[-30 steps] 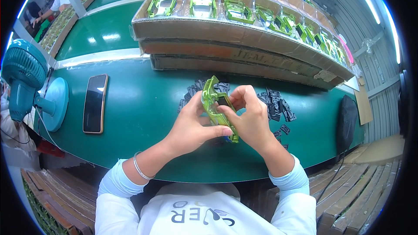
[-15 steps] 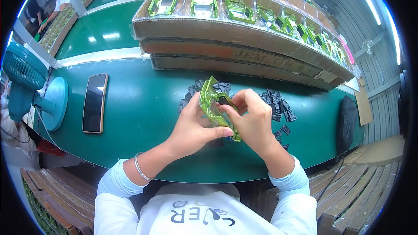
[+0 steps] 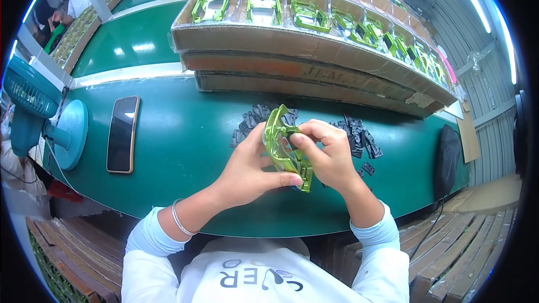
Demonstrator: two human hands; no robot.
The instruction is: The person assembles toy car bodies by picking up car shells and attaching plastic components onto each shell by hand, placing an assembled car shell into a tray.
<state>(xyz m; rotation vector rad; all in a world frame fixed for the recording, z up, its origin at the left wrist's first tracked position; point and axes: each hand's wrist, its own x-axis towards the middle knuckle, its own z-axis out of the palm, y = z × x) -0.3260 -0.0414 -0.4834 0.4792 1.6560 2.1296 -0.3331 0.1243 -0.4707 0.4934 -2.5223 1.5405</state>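
My left hand (image 3: 247, 165) holds a bright green plastic frame (image 3: 279, 145) tilted on its side, thumb along its near end and fingers behind it. The frame has a curved outline and open gaps. My right hand (image 3: 327, 148) is closed, thumb and forefinger pinching at the frame's right side; whether a small part lies between those fingertips is hidden. Beyond the hands lies a pile of small black plastic pieces (image 3: 251, 118). A second pile of black pieces (image 3: 355, 134) is just right of my right hand, with a few loose ones nearer me.
A stack of cardboard trays (image 3: 314, 50) with similar green frames in clear compartments stands at the back. Left on the green table (image 3: 174, 134) are a phone (image 3: 122, 134) and a teal fan (image 3: 70, 134). A black pouch-like object (image 3: 447, 160) sits far right. People work beyond.
The green frame has tipped and shifted slightly right and nearer me. The black piece seen by my right fingertips is no longer visible; those fingers now pinch at the frame's side.
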